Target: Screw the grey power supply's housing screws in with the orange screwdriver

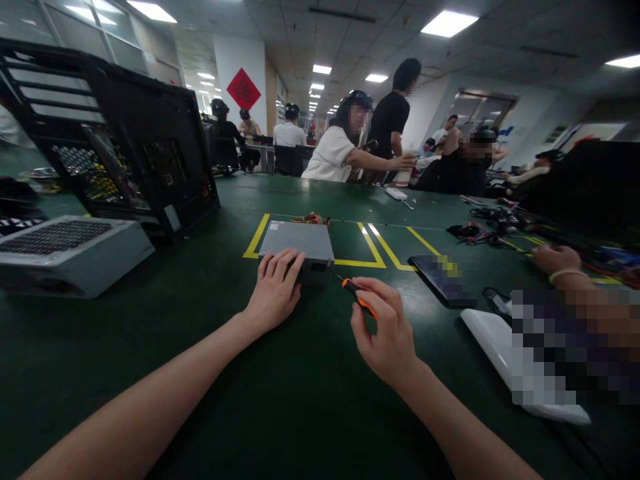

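A grey computer power supply (303, 240) lies flat on the green table, its bundle of coloured cables (311, 218) at the far side. My left hand (277, 287) grips its near left edge, fingers over the top and thumb low at the front. Between the thumb and fingers of my right hand (385, 327) is a screwdriver (361, 298) with an orange and black handle. Its thin shaft points at the near right corner of the power supply. Whether the tip touches a screw there is too small to tell.
An open black computer case (150, 143) stands at the left, behind a larger power supply (80, 250). Yellow tape (360, 264) marks the table. A phone (443, 280), a white device (500, 353) and tangled cables (475, 233) lie right, near another person's hand (557, 260). People sit and stand beyond.
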